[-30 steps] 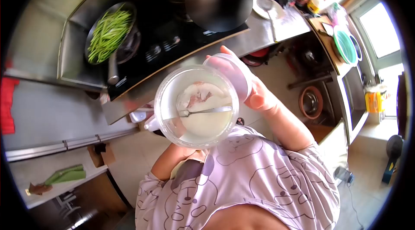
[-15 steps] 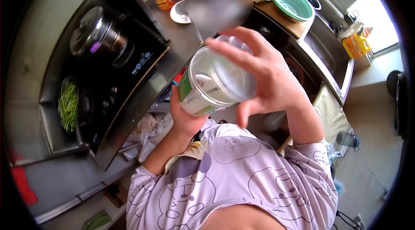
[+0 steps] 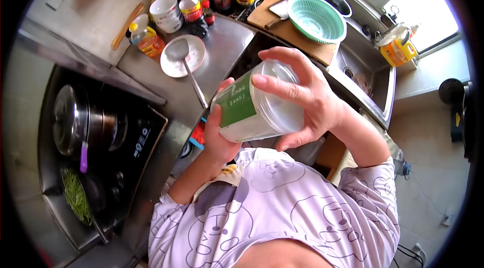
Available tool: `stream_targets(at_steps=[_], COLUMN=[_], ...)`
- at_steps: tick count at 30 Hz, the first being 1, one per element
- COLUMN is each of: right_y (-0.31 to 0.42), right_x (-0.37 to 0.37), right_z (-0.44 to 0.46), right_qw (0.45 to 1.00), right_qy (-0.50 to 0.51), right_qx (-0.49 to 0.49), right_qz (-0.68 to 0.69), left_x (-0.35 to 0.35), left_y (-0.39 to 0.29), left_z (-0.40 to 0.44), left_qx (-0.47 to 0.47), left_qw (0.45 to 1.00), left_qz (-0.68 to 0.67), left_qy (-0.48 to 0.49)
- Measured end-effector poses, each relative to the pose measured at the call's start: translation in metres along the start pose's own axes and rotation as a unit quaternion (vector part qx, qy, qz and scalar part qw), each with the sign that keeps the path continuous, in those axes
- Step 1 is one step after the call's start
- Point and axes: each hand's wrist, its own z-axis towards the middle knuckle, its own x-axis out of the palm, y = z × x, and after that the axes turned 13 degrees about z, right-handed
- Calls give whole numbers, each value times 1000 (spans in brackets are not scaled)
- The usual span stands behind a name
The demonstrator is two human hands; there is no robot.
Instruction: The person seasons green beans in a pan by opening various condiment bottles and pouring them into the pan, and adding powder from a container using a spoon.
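Note:
A clear plastic jar (image 3: 232,126) with a green label is tilted in front of my chest. My left hand (image 3: 220,134) wraps round its lower side, thumb along the label. The clear lid (image 3: 280,94) is at the jar's mouth, facing right; I cannot tell whether it is fully seated. Curved round the lid's edge are the fingers and thumb of my right hand (image 3: 315,94). Beyond the jar, a metal ladle (image 3: 190,74) rests with its bowl on a white plate (image 3: 194,48). Its handle reaches over the counter edge near my left hand.
To the left, a stove (image 3: 146,132) carries a lidded pot (image 3: 73,119) and a pan of green vegetables (image 3: 75,197). Bowls (image 3: 167,13) and several bottles stand behind the plate. A green colander (image 3: 316,18) sits on a cutting board (image 3: 264,13) beside the sink (image 3: 378,84).
The jar has turned, bringing its green label into fuller view. My right hand and the lid have come closer against the jar's mouth. The camera view has shifted, showing more back counter.

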Motion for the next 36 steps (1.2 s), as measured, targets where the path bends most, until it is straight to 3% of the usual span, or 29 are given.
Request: stream_targets(at_steps=[2, 5, 7, 9, 13, 15, 17, 18, 19, 22, 27, 29, 31, 33, 35, 36], right_y=[-18, -49, -65, -83, -129, -155, -180, -197, -201, -225, -253, -251, -251, -248, -253, -257], right_x=[-11, -18, -20, -21, -20, -20, -16, -11, -4, 5, 30, 37, 61, 88, 130, 154], right_z=[14, 26, 30, 41, 59, 69, 81, 96, 102, 128, 162, 181, 195, 212, 232, 242], right_qw=[1000, 999, 998, 991, 980, 976, 979, 978, 979, 971, 960, 928, 920, 926, 945, 957], right_qy=[21, 34, 39, 97, 131, 145, 104, 82, 47, 73, 203, 315, 327, 294, 292, 269], right_qx=[-14, -40, -44, -73, -107, -77, -14, -2, 28, -13, -43, -17, -13, -16, 5, 11], right_qz=[-14, -3, 5, 60, 102, 140, 173, 194, 194, 229, 187, 198, 216, 235, 150, 109], left_x=[-7, -3, -12, -21, -22, -25, -35, -37, -36, -39, -70, -72, -76, -87, -101, -104], left_y=[-12, -27, -36, -38, -53, -51, -33, -39, -43, -50, -46, -43, -47, -51, -45, -34], left_z=[24, 52, 64, 77, 98, 109, 118, 135, 141, 156, 146, 139, 128, 116, 102, 91], left_qx=[-43, -42, -67, -196, -206, -172, 33, 157, 172, 272, 261, 281, 291, 350, 333, 281], left_qw=[997, 999, 997, 976, 976, 979, 983, 946, 938, 901, 893, 874, 879, 893, 881, 860], left_qz=[-37, -11, 2, -86, -31, -50, -32, 94, 97, 138, 91, 49, 49, -28, -77, -33], left_qy=[59, 7, 36, 38, -60, -96, -175, -268, -285, -308, -356, -393, -375, -282, -328, -425])
